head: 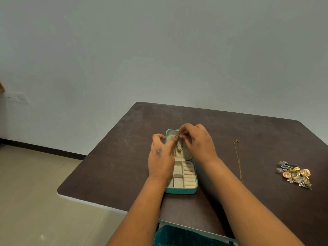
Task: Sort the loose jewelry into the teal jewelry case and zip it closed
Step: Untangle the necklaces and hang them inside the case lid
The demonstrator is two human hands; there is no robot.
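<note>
Both hands work over the open lid of the teal jewelry case [181, 189], near the worktop's [230, 125] left edge. The left hand [160, 157] and right hand [197, 139] each pinch a gold chain [178, 148] hanging against the lid's lining. The tray compartments show only beige lining and ring rolls.

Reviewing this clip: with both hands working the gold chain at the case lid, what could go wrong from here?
1. The gold chain, pinched by the left hand and right hand at the lid of the teal case, may tangle or slip off.
2. The right forearm could sweep the thin necklace lying close beside it on the table.
</note>
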